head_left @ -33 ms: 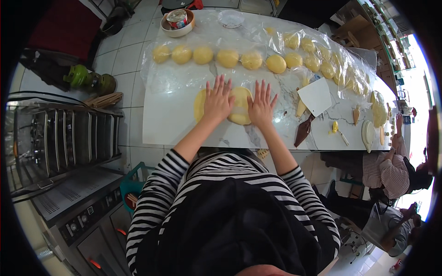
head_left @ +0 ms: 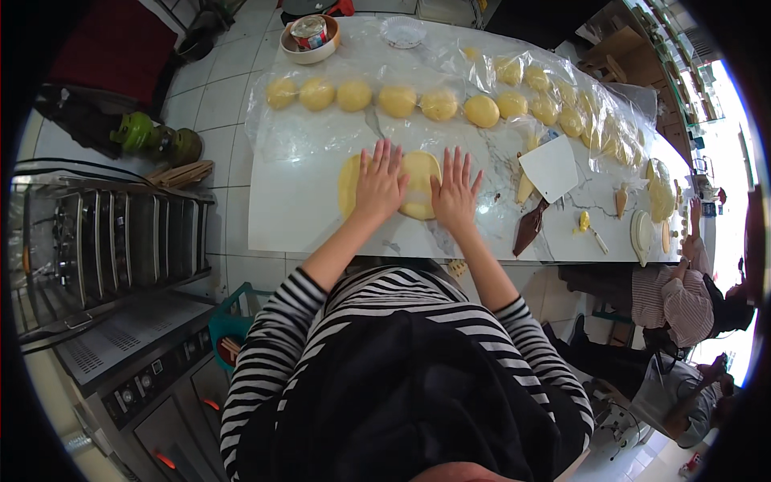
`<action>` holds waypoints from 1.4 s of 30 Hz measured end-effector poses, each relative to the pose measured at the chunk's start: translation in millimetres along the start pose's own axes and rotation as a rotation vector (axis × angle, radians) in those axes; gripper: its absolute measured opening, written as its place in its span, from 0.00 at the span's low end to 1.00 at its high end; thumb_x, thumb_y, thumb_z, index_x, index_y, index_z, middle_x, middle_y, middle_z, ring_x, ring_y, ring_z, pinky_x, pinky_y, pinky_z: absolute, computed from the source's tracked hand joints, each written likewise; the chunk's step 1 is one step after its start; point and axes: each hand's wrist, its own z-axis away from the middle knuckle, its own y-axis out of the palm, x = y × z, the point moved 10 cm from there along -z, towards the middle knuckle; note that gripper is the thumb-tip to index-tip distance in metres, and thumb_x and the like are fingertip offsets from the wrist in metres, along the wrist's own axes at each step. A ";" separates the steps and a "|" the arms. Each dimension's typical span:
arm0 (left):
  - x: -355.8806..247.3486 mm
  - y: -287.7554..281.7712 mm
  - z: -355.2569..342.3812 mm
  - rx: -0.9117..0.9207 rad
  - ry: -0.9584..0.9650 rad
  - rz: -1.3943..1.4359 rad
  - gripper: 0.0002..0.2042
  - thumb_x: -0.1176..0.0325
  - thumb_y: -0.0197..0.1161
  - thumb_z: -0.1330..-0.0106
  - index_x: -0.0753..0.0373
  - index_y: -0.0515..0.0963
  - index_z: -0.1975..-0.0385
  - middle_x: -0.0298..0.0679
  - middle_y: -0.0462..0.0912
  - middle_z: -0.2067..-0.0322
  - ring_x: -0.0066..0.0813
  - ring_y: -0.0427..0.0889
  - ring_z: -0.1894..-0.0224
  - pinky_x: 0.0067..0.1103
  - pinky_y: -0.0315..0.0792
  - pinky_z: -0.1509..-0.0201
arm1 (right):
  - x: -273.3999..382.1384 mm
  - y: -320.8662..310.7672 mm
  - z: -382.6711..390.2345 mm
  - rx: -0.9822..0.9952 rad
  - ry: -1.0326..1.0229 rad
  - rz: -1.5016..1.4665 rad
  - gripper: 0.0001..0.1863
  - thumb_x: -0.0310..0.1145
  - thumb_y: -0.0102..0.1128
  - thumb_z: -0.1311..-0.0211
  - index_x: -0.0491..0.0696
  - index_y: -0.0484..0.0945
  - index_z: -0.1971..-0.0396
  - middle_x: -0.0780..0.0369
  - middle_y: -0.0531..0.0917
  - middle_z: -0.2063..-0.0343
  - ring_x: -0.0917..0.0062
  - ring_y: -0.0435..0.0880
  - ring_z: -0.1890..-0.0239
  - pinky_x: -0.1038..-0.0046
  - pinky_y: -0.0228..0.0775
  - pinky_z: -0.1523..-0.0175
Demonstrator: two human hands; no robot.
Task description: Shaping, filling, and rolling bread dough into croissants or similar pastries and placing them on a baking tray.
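My left hand (head_left: pixel 380 183) lies flat with straight fingers on a flattened piece of pale yellow dough (head_left: pixel 348 186). Beside it, my right hand (head_left: pixel 456 189) is also open, fingers stretched out, at the right edge of a second flattened dough piece (head_left: pixel 420 193). Behind both hands runs a row of round dough balls (head_left: pixel 353 95) on and under clear plastic sheeting. Right of my right hand are a white scraper (head_left: pixel 552 167), a dark brown piping bag (head_left: pixel 530 229), a pale piping bag (head_left: pixel 526 189) and a small handled tool (head_left: pixel 596 239).
Covered dough balls (head_left: pixel 570 120) continue rightward along the marble table (head_left: pixel 293 217). A bowl with a can (head_left: pixel 301 50) stands at the back left. A tray rack (head_left: pixel 108 249) and steel oven (head_left: pixel 144 377) are at left. Two other people (head_left: pixel 675 309) (head_left: pixel 675 402) are at the right.
Both hands have shifted very slightly down the picture, toward my body, over the dough. Little else has visibly changed.
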 end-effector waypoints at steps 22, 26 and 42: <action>38.0 -96.1 166.8 -0.371 -0.002 0.317 0.19 0.74 0.61 0.53 0.60 0.73 0.57 0.38 0.75 0.61 0.37 0.72 0.57 0.31 0.61 0.51 | 21.2 45.9 -53.3 0.607 -0.099 -0.186 0.19 0.36 0.67 0.59 0.44 0.78 0.65 0.55 0.78 0.61 0.61 0.75 0.58 0.64 0.64 0.49; 78.3 -122.2 183.9 -0.550 -0.255 0.282 0.17 0.74 0.60 0.48 0.63 0.72 0.57 0.42 0.75 0.60 0.41 0.71 0.56 0.32 0.61 0.49 | 48.0 2.3 -48.7 0.404 -0.428 -0.342 0.13 0.35 0.66 0.60 0.44 0.81 0.72 0.56 0.81 0.71 0.64 0.78 0.62 0.67 0.67 0.53; 125.9 -149.3 161.7 -0.670 -0.441 0.341 0.14 0.72 0.60 0.44 0.63 0.73 0.56 0.42 0.76 0.59 0.40 0.72 0.57 0.29 0.65 0.51 | 61.8 -40.2 3.4 0.299 -0.523 -0.298 0.16 0.31 0.57 0.49 0.44 0.77 0.59 0.55 0.79 0.61 0.65 0.78 0.61 0.70 0.70 0.55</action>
